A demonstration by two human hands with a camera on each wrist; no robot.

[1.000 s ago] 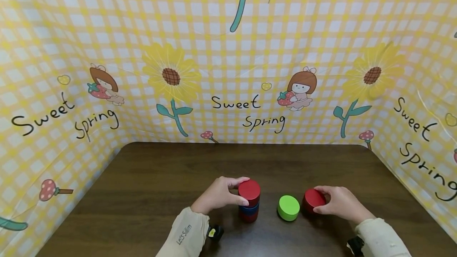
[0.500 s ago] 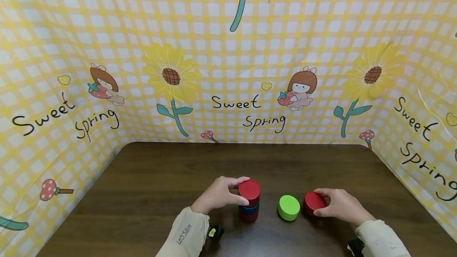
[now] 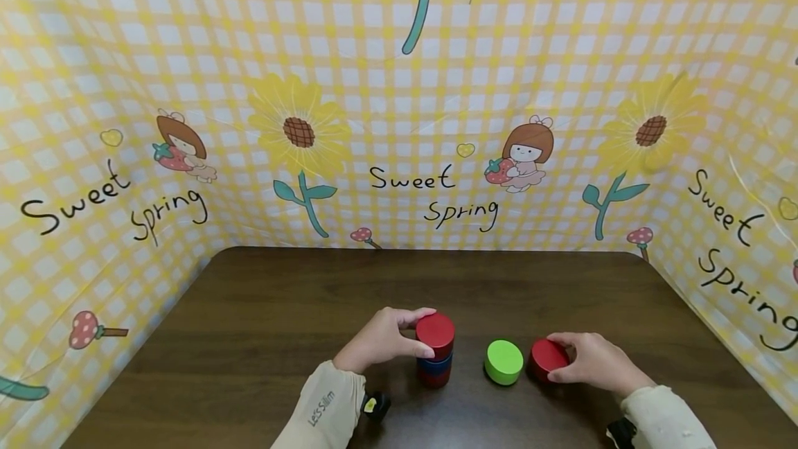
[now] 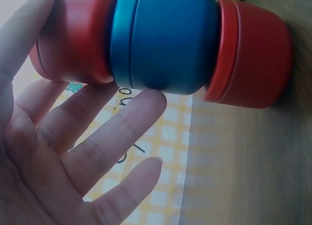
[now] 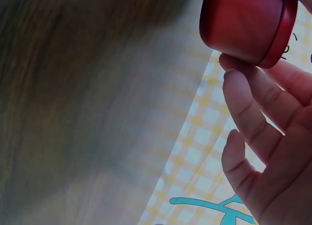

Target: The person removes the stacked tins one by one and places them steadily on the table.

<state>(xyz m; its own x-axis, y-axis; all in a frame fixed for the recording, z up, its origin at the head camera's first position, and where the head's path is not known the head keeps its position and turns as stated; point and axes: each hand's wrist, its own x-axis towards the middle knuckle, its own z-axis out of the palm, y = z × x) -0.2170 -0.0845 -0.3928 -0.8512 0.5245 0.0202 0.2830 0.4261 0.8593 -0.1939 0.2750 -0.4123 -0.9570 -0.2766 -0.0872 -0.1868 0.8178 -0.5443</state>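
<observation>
A stack of three round tins (image 3: 435,357) stands near the table's front: red on top (image 3: 435,332), blue in the middle (image 4: 165,40), red at the bottom (image 4: 256,54). My left hand (image 3: 385,338) grips the top red tin, thumb and fingers curled round its sides. To the right lies a green tin (image 3: 503,362), and beside it a single red tin (image 3: 548,357). My right hand (image 3: 589,360) holds that red tin (image 5: 243,25) by its far side with fingers and thumb.
The dark wooden table (image 3: 299,310) is closed in at the back and both sides by a yellow checked cloth with sunflowers (image 3: 411,123). Bare wood stretches behind the tins and to the left.
My right hand and its red tin have shifted slightly and settled lower beside the green tin. The left hand and the stack have not moved.
</observation>
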